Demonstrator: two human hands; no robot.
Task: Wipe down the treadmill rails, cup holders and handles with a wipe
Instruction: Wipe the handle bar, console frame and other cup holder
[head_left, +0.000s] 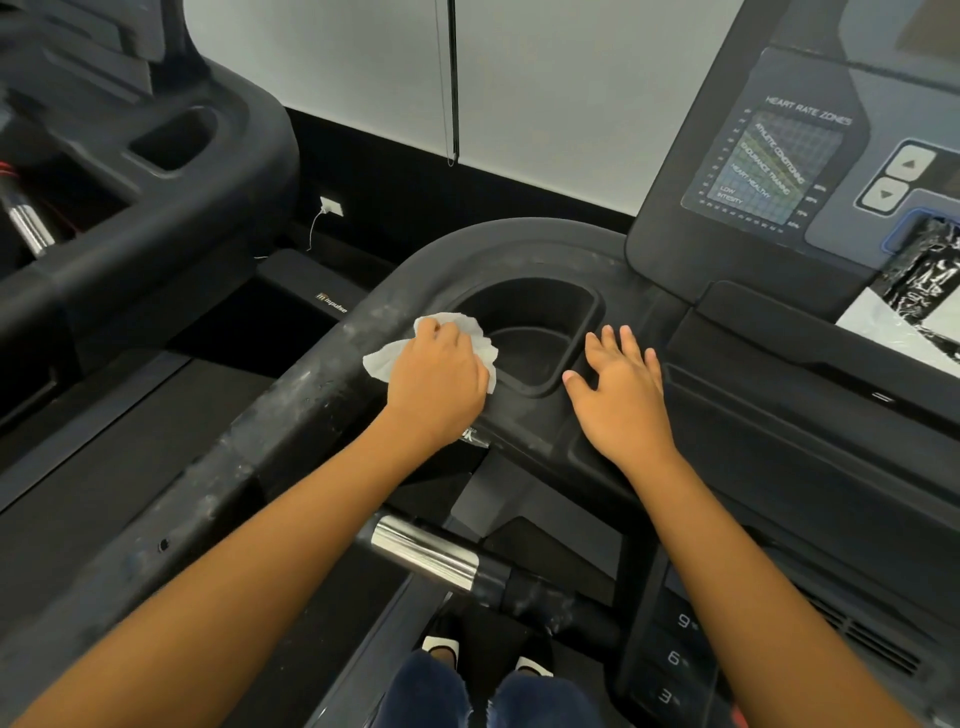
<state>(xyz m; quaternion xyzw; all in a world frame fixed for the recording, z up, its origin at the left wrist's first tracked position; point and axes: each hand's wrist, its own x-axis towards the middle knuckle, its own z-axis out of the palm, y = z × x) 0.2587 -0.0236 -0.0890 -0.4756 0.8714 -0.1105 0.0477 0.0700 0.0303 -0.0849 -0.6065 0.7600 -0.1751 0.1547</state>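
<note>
- We press our left hand palm-down on the wipe, fingers curled over it and pinning it to the dusty rail; the white sheet shows beyond the fingertips and to either side of the knuckles.
- The wipe lies at the left lip of the cup holder, its crumpled right edge hanging just over the rim, right of our left fingers.
- Our right hand rests flat and empty on the console surface, fingers spread wide, thumb pointing left toward the cup holder's near right corner.
- The cup holder sits between the two hands: a dark, D-shaped well whose opening lies ahead of the left fingertips and left of the right fingertips.
- The rail runs from under the left palm back along the left forearm toward the lower left; pale dust streaks cover its top, both just beyond the left fingers and behind the wrist.
- A handle with a chrome sleeve crosses below both wrists, between the forearms, well apart from either hand.
- The console panel, with a heart-rate chart and two arrow keys, stands ahead of and to the right of the right fingertips.
- A number keypad shows 9, 6 and 3 beside the right forearm, behind the right hand.
- A second treadmill stands well to the left of the left hand.
- Our shoes appear far behind both hands, at the lower edge.
</note>
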